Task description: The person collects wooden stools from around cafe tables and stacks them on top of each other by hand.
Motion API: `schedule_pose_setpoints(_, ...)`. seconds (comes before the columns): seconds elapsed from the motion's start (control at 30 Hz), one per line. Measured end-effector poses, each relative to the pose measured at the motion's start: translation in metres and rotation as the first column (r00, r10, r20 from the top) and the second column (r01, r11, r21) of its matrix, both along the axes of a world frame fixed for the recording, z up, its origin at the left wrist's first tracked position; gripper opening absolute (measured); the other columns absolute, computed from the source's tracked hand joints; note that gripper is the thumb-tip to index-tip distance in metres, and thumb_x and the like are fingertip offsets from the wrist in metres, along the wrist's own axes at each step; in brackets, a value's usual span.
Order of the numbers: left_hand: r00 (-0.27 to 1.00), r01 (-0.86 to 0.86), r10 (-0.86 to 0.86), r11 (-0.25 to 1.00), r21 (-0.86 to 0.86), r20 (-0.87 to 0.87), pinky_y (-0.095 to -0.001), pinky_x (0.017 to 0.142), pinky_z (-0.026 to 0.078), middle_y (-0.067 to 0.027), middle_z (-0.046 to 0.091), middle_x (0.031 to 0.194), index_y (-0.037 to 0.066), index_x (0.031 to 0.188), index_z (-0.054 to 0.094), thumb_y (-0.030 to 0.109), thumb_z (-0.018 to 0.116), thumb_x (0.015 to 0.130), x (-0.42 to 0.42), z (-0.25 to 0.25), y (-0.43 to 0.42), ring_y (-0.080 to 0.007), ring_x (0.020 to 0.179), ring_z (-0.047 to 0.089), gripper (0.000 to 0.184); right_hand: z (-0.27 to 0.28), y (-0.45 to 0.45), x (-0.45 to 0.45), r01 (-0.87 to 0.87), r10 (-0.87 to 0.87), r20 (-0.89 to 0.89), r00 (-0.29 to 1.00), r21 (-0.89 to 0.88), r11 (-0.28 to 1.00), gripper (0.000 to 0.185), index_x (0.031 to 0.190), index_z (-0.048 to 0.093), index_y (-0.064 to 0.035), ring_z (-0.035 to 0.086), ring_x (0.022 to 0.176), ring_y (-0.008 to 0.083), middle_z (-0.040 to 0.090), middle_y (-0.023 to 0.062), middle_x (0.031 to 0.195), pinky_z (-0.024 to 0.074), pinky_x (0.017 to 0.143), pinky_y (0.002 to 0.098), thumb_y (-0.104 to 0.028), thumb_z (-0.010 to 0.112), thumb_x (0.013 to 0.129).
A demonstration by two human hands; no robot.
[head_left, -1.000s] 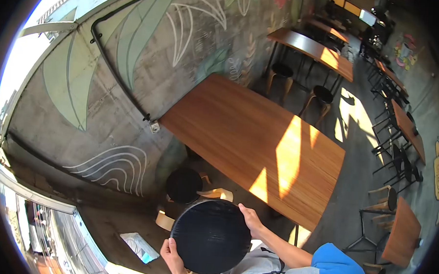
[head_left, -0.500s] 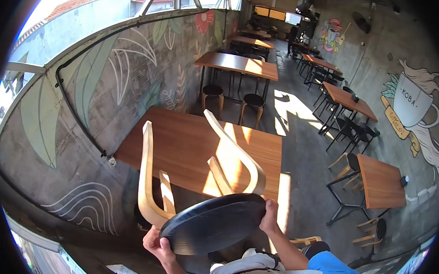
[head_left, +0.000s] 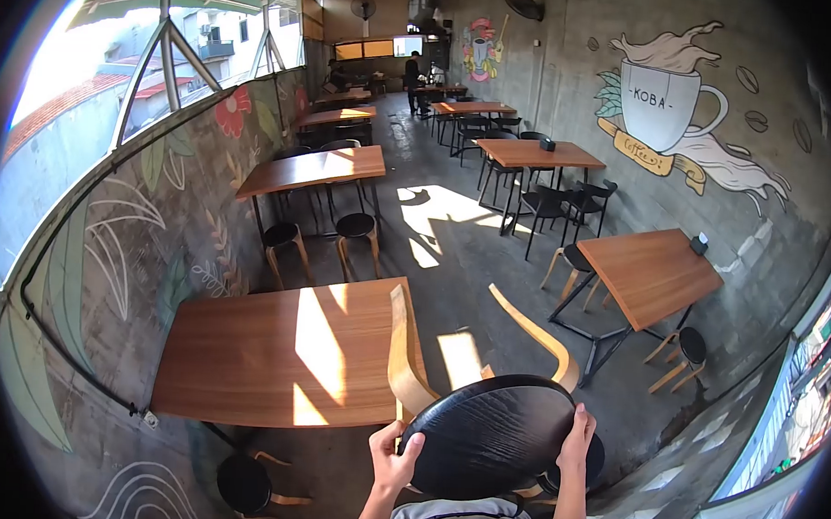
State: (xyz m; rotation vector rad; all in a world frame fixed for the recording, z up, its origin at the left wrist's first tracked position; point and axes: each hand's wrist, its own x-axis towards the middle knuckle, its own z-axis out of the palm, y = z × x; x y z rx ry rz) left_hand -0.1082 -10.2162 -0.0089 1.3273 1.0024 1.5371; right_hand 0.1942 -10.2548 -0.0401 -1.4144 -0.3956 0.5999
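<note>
A stool with a round black seat (head_left: 493, 437) and pale curved wooden legs is held up in front of my body, its legs pointing away from me. My left hand (head_left: 394, 455) grips the left edge of the seat, thumb on the black top. On the right edge, my right hand (head_left: 576, 438) is closed round the rim. One wooden leg (head_left: 407, 352) overlaps the right end of the near wooden table (head_left: 235, 354) in view; whether they touch I cannot tell. Another leg (head_left: 533, 330) reaches over the floor.
A black-seated stool (head_left: 244, 484) stands below the near table; another (head_left: 595, 462) is partly behind my right hand. A wooden table (head_left: 651, 270) with stools is at right. More tables and chairs line both walls. A person (head_left: 412, 78) stands far back.
The view has swung right and up. The held stool has moved from in front of the near table to its right side, its seat tilting and its legs coming into view. Both hands keep hold.
</note>
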Motion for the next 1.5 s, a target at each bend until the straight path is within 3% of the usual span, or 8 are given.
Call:
schedule_pose_setpoints(0.33,0.935,0.311,-0.337,0.928,-0.205,-0.109,-0.0256,0.056,0.029,0.0062,0.038,0.064,0.003,0.068,0.046,0.025,0.072,0.091,0.192,-0.039,0.044,-0.0043,0.064,0.035,0.042,-0.04,-0.052,0.15,0.356,-0.363,-0.025,0.932,-0.142,0.924,0.057,0.116,0.056,0.0069,0.055,0.102,0.0202,0.06,0.014,0.11,0.0435,0.094,0.0338,-0.047,0.062,0.098)
schedule_pose_setpoints(0.47,0.901,0.383,-0.428,0.86,-0.337,-0.068,-0.0251,0.056,0.027,0.0087,0.037,0.066,0.006,0.068,0.046,0.024,0.069,0.096,0.245,-0.056,0.054,-0.0028,0.064,0.033,0.041,-0.043,-0.066,0.184,0.415,-0.405,0.09,0.91,-0.191,0.89,0.053,0.092,0.063,0.0106,0.05,0.082,0.012,0.058,0.0038,0.084,0.042,0.077,0.0294,-0.041,0.059,0.1)
schedule_pose_setpoints(0.57,0.865,0.449,-0.5,0.807,-0.384,-0.038,-0.025,0.056,0.026,0.0088,0.036,0.066,0.007,0.068,0.045,0.024,0.068,0.097,0.278,-0.06,0.062,-0.0025,0.063,0.033,0.04,-0.054,-0.09,0.203,0.345,-0.382,-0.019,0.924,-0.39,0.854,0.064,0.122,0.059,0.0046,0.055,0.108,0.0208,0.062,0.0114,0.116,0.0403,0.101,0.0331,-0.054,0.063,0.095)
schedule_pose_setpoints(0.6,0.848,0.468,-0.528,0.789,-0.398,-0.051,-0.0251,0.056,0.026,0.009,0.036,0.066,0.007,0.069,0.045,0.024,0.067,0.097,0.289,-0.06,0.067,-0.0024,0.063,0.032,0.04,-0.057,-0.092,0.204,0.383,-0.395,0.036,0.918,-0.345,0.857,0.051,0.104,0.053,0.0022,0.046,0.094,0.016,0.052,0.0052,0.1,0.0355,0.086,0.0318,-0.048,0.059,0.098)
schedule_pose_setpoints(0.67,0.79,0.508,-0.604,0.739,-0.443,-0.101,-0.0256,0.056,0.024,0.009,0.035,0.066,0.008,0.068,0.043,0.023,0.065,0.099,0.308,-0.067,0.078,-0.0031,0.064,0.03,0.041,-0.061,-0.095,0.206,0.446,-0.422,0.145,0.895,-0.25,0.86,0.051,0.069,0.041,-0.0026,0.029,0.066,0.0064,0.034,-0.0073,0.067,0.0259,0.057,0.0293,-0.037,0.052,0.105)
schedule_pose_setpoints(1.0,0.264,0.775,-0.954,0.298,-0.557,-0.143,-0.028,0.054,0.029,0.0027,0.041,0.061,0.001,0.072,0.05,0.028,0.066,0.098,0.426,-0.105,0.134,-0.0059,0.061,0.035,0.041,-0.079,-0.124,0.176,0.746,-0.813,0.114,0.571,-0.486,0.456,0.052,0.067,0.036,-0.0093,0.026,0.062,0.0048,0.029,-0.0087,0.065,0.0213,0.054,0.0296,-0.041,0.05,0.106)
schedule_pose_setpoints(1.27,-0.05,0.748,-0.976,0.104,-0.655,-0.212,-0.0363,0.08,0.054,-0.0155,0.074,0.095,0.002,0.111,0.071,0.04,0.066,0.094,0.475,-0.129,0.153,-0.0302,0.089,0.072,0.042,-0.105,-0.113,0.147,0.79,-0.912,0.189,0.364,-0.581,0.194,0.047,0.069,0.041,-0.0138,0.034,0.06,0.0045,0.036,-0.0088,0.066,0.0269,0.054,0.0277,-0.045,0.051,0.103)
schedule_pose_setpoints(1.5,-0.052,0.749,-0.931,0.203,-0.631,-0.361,-0.041,0.07,0.053,-0.0158,0.07,0.082,0.002,0.089,0.067,0.048,0.063,0.094,0.503,-0.187,0.164,-0.0343,0.078,0.07,0.047,-0.146,-0.096,0.18,0.784,-0.911,0.155,0.382,-0.576,0.23,0.051,0.07,0.047,-0.0091,0.032,0.063,0.0065,0.036,-0.0069,0.067,0.0276,0.057,0.0288,-0.046,0.049,0.104)
